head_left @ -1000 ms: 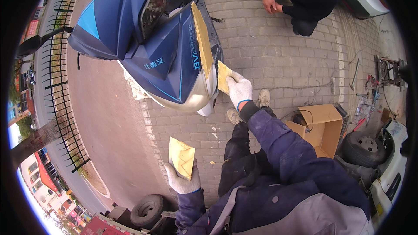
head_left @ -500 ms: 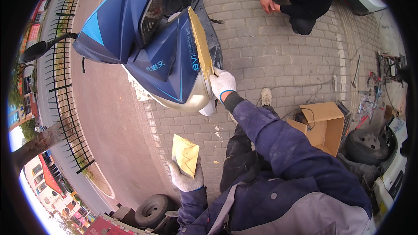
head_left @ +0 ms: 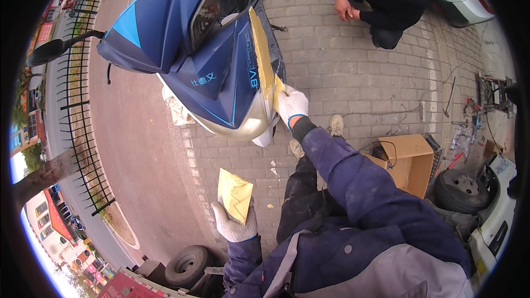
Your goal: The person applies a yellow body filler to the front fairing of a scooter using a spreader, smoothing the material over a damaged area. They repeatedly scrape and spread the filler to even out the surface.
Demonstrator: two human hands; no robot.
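A white work glove with blue trim covers my left hand [head_left: 236,225], closed on a flat board [head_left: 236,194] smeared with yellow paste. My right hand [head_left: 292,104], in a matching glove, pinches a small yellow spreader [head_left: 279,89], partly hidden by the fingers. The spreader is at the lower end of a long strip of yellow paste [head_left: 263,49]. This strip runs along the right edge of a blue scooter's front panel [head_left: 207,80]. Below it, the silver lower part [head_left: 245,127] of the scooter curves inward.
A person in black [head_left: 381,3] crouches at the upper right. An open cardboard box [head_left: 411,160] stands right of my legs, beside a wheel [head_left: 462,190] and scattered tools. Another wheel [head_left: 189,265] lies at the lower left. A black fence [head_left: 77,99] runs along the left.
The scooter appears slightly farther right as the view shifts. The spreader in my right hand now shows between the fingers and the panel. My left hand stays nearly still with the board.
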